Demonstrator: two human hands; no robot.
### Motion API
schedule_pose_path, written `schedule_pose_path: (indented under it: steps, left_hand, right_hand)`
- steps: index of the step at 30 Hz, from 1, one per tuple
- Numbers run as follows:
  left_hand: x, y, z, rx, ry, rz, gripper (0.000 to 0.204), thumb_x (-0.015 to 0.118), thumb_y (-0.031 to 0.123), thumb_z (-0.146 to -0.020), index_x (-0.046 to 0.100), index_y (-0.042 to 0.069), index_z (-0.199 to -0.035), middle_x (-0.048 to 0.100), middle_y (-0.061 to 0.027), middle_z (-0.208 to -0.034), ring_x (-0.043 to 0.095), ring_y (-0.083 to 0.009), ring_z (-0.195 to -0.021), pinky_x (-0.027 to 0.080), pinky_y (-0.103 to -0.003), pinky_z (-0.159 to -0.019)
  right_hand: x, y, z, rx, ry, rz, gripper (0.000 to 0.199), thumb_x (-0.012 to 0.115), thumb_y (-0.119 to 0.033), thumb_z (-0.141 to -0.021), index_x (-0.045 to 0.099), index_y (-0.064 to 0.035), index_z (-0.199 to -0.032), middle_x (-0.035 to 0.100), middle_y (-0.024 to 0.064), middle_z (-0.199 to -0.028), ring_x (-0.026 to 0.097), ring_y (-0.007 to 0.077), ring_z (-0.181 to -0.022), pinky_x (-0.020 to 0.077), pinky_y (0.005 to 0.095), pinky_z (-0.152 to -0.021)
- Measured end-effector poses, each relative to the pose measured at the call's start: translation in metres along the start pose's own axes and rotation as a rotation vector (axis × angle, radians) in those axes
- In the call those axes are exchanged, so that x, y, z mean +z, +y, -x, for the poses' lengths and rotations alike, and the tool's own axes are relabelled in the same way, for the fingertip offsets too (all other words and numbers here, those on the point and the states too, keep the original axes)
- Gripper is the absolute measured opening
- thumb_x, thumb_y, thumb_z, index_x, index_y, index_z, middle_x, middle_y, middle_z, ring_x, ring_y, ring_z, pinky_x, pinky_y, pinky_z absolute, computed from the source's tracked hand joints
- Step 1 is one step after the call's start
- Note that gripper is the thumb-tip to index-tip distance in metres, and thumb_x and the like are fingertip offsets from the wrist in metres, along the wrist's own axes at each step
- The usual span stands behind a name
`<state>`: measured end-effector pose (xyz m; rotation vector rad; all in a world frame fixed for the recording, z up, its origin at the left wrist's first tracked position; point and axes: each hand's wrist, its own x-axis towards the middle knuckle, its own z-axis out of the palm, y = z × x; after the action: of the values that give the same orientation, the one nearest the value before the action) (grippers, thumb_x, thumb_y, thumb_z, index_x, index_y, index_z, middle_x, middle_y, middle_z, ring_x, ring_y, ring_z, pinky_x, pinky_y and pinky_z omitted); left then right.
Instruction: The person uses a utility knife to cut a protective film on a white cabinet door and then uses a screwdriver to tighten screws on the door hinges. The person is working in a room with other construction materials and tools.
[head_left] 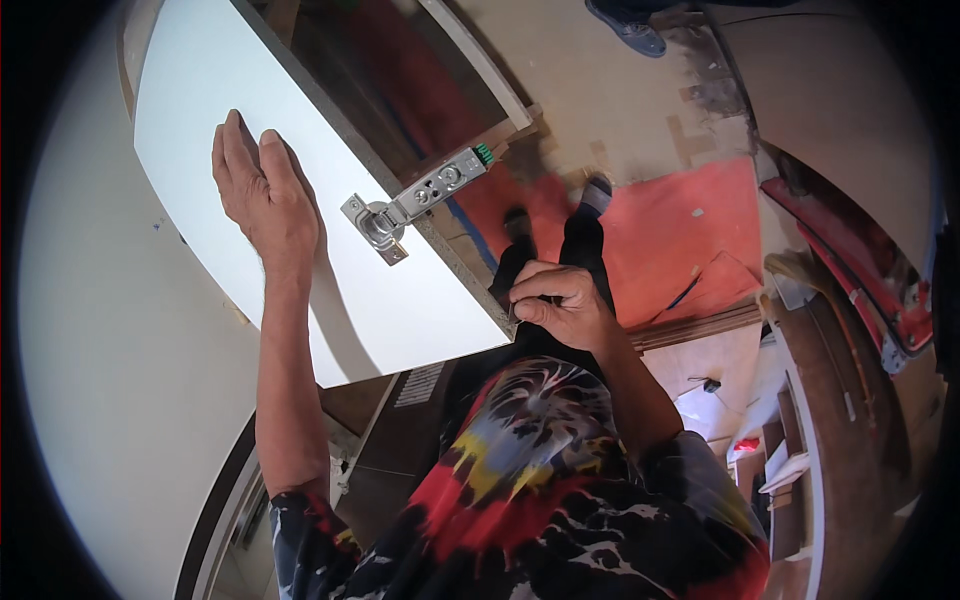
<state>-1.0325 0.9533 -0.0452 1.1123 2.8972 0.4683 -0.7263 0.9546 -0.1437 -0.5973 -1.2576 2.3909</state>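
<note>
A white panel (270, 90) lies at a slant in front of me, its long right edge raw and speckled like chipboard. My left hand (262, 190) rests on its face with the fingers stretched out. A metal cabinet hinge (380, 228) is set into the panel near that raw edge; its arm reaches out over the edge and ends in a green tip. My right hand (565, 305) is at the panel's near right corner, thumb and fingers pinched together. A thin dark sliver shows at the fingertips, too small to name.
Below, a red sheet (690, 230) covers part of the floor by my feet. A wooden frame (480, 60) stands beyond the panel. At the right are a red, curved object (850, 270) and a shelf unit (795, 470). Another person's shoe (635, 32) shows at the top.
</note>
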Motion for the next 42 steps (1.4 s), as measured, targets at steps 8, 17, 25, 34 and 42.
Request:
schedule_pose_path:
  steps: [8, 17, 25, 34, 42]
  left_hand:
    - [0.0, -0.004, -0.001, 0.011, -0.005, 0.002, 0.058, 0.042, 0.035, -0.104, 0.041, 0.0, -0.15, 0.031, -0.0247, -0.156, 0.034, -0.0382, -0.145, 0.033, -0.047, -0.117]
    - [0.001, -0.004, -0.002, 0.028, -0.006, -0.026, 0.06, 0.041, 0.036, -0.103, 0.041, 0.0, -0.15, 0.03, -0.0249, -0.157, 0.033, -0.0392, -0.146, 0.031, -0.048, -0.117]
    - [0.0, -0.001, 0.002, 0.014, -0.023, -0.038, 0.06, 0.037, 0.036, -0.104, 0.038, 0.0, -0.152, 0.029, -0.0237, -0.158, 0.027, -0.0377, -0.148, 0.026, -0.048, -0.119]
    - [0.0, -0.003, 0.003, 0.04, -0.019, -0.061, 0.06, 0.037, 0.036, -0.105, 0.037, 0.0, -0.153, 0.029, -0.0225, -0.159, 0.027, -0.0367, -0.149, 0.025, -0.046, -0.12]
    - [-0.002, 0.0, 0.0, 0.04, -0.01, -0.092, 0.059, 0.037, 0.036, -0.105, 0.039, 0.0, -0.152, 0.032, -0.0221, -0.158, 0.031, -0.035, -0.148, 0.026, -0.044, -0.12]
  right_hand:
    - [0.001, 0.001, 0.0, 0.002, -0.021, -0.039, 0.022, 0.075, -0.015, -0.092, 0.072, 0.0051, -0.099, 0.068, 0.0095, -0.087, 0.066, 0.0175, -0.08, 0.0514, 0.0285, -0.071]
    - [0.018, -0.024, 0.013, 0.155, 0.164, 0.026, 0.02, 0.074, -0.015, -0.093, 0.072, 0.0056, -0.092, 0.066, 0.0086, -0.074, 0.06, 0.0112, -0.064, 0.0476, 0.0264, -0.058]
    - [0.024, -0.035, 0.017, 0.292, 0.191, -0.017, 0.023, 0.069, -0.019, -0.098, 0.072, 0.0028, -0.091, 0.065, 0.0026, -0.075, 0.059, 0.0068, -0.067, 0.0465, 0.0238, -0.059]
    - [0.039, -0.047, 0.011, 0.376, 0.268, -0.084, 0.025, 0.069, -0.022, -0.098, 0.073, 0.0024, -0.092, 0.063, 0.0008, -0.07, 0.055, 0.0056, -0.061, 0.0451, 0.0234, -0.056]
    - [0.033, -0.041, 0.004, 0.36, 0.391, -0.048, 0.028, 0.069, -0.026, -0.098, 0.073, 0.0019, -0.098, 0.066, 0.0023, -0.075, 0.059, 0.0062, -0.063, 0.0476, 0.0227, -0.058]
